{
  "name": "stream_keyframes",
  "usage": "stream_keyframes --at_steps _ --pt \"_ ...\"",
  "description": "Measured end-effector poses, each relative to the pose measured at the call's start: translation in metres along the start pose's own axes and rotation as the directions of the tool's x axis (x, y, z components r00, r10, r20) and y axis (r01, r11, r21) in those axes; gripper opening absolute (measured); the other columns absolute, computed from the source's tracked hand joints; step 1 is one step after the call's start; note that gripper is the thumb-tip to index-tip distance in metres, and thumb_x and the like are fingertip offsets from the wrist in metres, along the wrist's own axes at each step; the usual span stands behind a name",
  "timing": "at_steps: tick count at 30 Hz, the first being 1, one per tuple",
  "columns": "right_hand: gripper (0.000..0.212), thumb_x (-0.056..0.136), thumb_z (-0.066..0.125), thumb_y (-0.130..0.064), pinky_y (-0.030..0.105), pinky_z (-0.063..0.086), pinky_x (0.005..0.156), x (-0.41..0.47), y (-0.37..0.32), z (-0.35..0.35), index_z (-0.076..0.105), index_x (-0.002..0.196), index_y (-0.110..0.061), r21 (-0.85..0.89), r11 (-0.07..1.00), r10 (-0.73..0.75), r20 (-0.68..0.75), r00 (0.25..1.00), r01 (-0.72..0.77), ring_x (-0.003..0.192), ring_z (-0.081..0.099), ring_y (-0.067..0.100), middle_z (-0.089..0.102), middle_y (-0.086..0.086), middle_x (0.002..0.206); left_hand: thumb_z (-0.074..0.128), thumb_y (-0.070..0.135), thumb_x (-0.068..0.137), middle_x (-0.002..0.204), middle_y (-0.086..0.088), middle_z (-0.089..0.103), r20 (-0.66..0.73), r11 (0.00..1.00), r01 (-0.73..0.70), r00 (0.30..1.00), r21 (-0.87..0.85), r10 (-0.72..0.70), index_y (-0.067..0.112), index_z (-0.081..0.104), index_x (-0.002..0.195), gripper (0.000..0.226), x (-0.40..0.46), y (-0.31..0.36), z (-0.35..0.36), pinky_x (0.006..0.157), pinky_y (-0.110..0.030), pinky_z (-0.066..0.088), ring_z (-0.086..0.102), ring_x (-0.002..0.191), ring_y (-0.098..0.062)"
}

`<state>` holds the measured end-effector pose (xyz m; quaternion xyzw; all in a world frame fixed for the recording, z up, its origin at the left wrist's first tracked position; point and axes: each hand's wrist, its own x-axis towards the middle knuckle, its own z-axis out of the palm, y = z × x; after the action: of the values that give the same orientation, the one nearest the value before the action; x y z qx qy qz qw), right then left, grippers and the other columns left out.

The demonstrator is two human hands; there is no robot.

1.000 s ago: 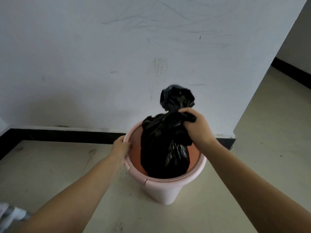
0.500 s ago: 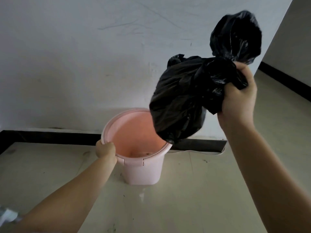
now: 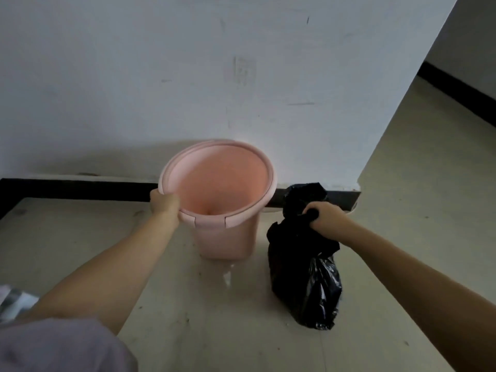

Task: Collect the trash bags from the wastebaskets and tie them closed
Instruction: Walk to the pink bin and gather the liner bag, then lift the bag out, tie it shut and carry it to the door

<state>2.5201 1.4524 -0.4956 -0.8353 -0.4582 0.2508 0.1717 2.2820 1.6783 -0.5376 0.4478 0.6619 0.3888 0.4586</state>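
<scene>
One bag lowered, seemingly floored, beside one wastebasket; both hands grip.

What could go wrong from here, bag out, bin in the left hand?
1. The right hand grips the black trash bag only by its bunched neck; no finished knot is visible, so the top may open if released.
2. The left hand holds the pink wastebasket by its rim, apparently tilted toward the camera; letting go abruptly could tip it.
3. A wet-looking patch on the floor lies between the two: possible slip or leak.
</scene>
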Motion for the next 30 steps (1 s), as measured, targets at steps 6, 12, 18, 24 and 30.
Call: stream_keyframes --at_steps 6,12,18,24,30 --pt "0.027 0.087 0.045 -0.002 0.022 0.039 0.063 -0.01 0.01 0.014 0.063 0.105 -0.01 -0.109 0.992 -0.044 0.158 0.986 0.062 0.076 0.053 0.018 0.058 -0.001 0.083 0.052 0.007 0.078 0.143 -0.022 0.039 -0.01 0.97 -0.069 0.997 0.233 0.073 0.009 0.022 0.145 0.073 0.002 0.005 -0.004 0.108 -0.051 0.037 0.042 0.13 -0.039" --pt "0.033 0.083 0.043 0.003 0.024 0.045 0.068 -0.015 0.013 -0.009 0.061 0.101 -0.019 -0.172 0.976 -0.1 0.2 0.975 0.136 0.08 0.057 0.018 0.059 0.001 0.092 0.05 0.0 0.085 0.142 -0.012 0.042 0.317 0.577 -0.807 0.583 0.122 0.748 0.006 0.037 0.139 0.056 -0.087 0.054 0.021 0.115 -0.034 0.026 0.039 0.134 -0.024" --pt "0.032 0.084 0.045 -0.001 0.031 0.043 0.082 -0.033 0.008 -0.012 0.061 0.108 -0.015 -0.273 0.936 -0.144 0.278 0.95 0.222 0.103 0.058 0.027 0.063 0.009 0.114 0.048 0.016 0.087 0.143 -0.006 0.046 0.984 0.562 -0.818 0.175 0.125 0.036 0.016 0.038 0.141 0.055 -0.183 0.026 0.072 0.112 -0.033 0.032 0.043 0.133 -0.02" --pt "0.045 0.088 0.046 -0.009 0.041 0.045 0.093 -0.055 0.013 -0.012 0.046 0.129 -0.027 -0.325 0.914 -0.164 0.251 0.954 0.243 0.107 0.054 0.029 0.049 0.008 0.12 0.047 0.027 0.081 0.114 -0.006 0.058 0.989 0.192 -0.972 0.143 0.134 0.035 0.021 0.045 0.118 0.038 -0.175 -0.008 0.075 0.096 -0.047 0.041 0.052 0.111 -0.029" --pt "0.064 0.086 0.057 -0.01 0.022 0.037 0.089 -0.07 0.052 -0.04 0.03 0.142 -0.025 -0.302 0.953 0.006 0.149 0.989 0.04 0.111 0.048 0.02 0.045 0.006 0.128 0.059 0.017 0.087 0.078 0.001 0.061 0.947 0.563 -0.823 0.238 0.079 0.216 0.013 0.058 0.084 0.005 -0.166 0.002 0.077 0.068 -0.024 0.041 0.058 0.076 -0.015"
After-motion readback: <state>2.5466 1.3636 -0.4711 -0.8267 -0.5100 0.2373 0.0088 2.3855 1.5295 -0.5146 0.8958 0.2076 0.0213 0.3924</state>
